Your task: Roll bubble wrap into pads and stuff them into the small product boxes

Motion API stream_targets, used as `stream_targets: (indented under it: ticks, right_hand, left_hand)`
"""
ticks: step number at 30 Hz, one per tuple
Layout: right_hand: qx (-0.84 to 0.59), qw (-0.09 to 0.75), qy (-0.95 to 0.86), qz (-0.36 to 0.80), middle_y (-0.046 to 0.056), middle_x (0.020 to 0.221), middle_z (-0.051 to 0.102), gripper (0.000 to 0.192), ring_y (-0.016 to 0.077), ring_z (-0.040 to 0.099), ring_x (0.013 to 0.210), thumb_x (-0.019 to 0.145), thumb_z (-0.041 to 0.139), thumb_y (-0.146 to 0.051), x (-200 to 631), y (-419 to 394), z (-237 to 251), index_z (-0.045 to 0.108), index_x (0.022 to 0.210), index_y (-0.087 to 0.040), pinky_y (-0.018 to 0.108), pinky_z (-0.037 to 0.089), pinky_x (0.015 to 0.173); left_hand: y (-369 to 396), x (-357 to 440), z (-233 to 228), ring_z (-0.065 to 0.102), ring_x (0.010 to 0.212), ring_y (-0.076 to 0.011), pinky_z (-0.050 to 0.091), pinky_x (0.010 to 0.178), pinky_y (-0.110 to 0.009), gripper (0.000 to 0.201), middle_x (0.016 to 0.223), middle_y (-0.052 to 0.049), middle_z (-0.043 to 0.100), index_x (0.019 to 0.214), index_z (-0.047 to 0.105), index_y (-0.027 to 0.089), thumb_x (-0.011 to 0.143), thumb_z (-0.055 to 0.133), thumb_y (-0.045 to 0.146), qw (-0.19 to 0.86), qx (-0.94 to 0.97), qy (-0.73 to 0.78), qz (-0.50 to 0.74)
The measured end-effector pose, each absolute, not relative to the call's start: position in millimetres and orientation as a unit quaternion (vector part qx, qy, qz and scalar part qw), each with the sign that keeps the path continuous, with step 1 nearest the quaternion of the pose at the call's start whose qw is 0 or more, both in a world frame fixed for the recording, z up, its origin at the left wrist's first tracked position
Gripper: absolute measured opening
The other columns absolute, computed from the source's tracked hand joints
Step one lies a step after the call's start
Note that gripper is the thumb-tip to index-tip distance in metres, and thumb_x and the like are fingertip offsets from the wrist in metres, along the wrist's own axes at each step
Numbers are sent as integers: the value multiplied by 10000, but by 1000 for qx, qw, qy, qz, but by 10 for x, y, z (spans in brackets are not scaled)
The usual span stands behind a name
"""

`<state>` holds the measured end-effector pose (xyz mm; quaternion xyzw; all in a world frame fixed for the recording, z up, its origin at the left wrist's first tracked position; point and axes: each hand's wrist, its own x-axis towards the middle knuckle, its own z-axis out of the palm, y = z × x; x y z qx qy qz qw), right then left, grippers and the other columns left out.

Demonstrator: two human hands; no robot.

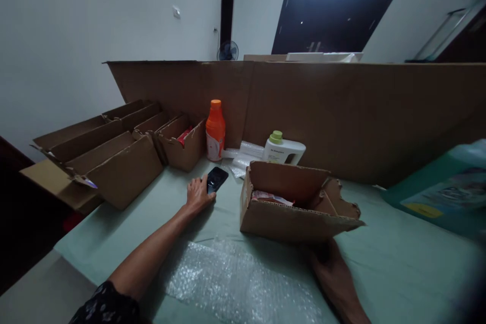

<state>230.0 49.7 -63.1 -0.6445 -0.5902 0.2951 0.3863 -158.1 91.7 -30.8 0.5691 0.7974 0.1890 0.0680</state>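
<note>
While open cardboard boxes (129, 177) crowd the left of the frame, the left hand (200, 194) lies left of centre, its grip closed on the near end of a dark phone (217, 178) at the desk (383, 258). Held by that end alone, the phone could slip. Bubble wrap (235, 283) sprawls across the bottom centre, where a dragging forearm might snag it. Right of centre, a white bottle (272, 152) stands behind an open carton (288, 224). Under its lower edge the right hand (330, 262) fades into shadow; I cannot tell its grip. An upward nudge there could tip the carton.
</note>
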Motion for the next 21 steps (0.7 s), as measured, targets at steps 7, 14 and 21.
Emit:
stream_targets:
  ticks: [7,14,21]
  right_hand:
    - [-664,366,-585,288,128,1188,727,722,364,679,1116,694,637,-644,2312,496,-603,540,1258,-204,447,559,904]
    - [-653,364,-599,286,122,1210,727,730,365,685,1114,709,674,-605,2390,510,-685,544,1310,-211,440,579,901]
    - [-640,380,-596,302,142,1324,667,847,354,634,1210,724,695,-604,2322,541,-656,463,1430,-197,440,546,969]
  left_hand:
    - [1119,-1661,-326,498,1257,-401,354,1026,-478,764,1295,-262,614,1479,366,41,825,573,377,22,507,842,183]
    - [1220,-1678,-357,485,1289,-434,353,1049,-544,721,1309,-298,599,1463,389,38,849,581,363,33,509,830,225]
    - [794,-1363,-380,188,1515,-440,153,1186,-653,829,1617,-265,285,1500,374,92,779,672,371,100,596,724,334]
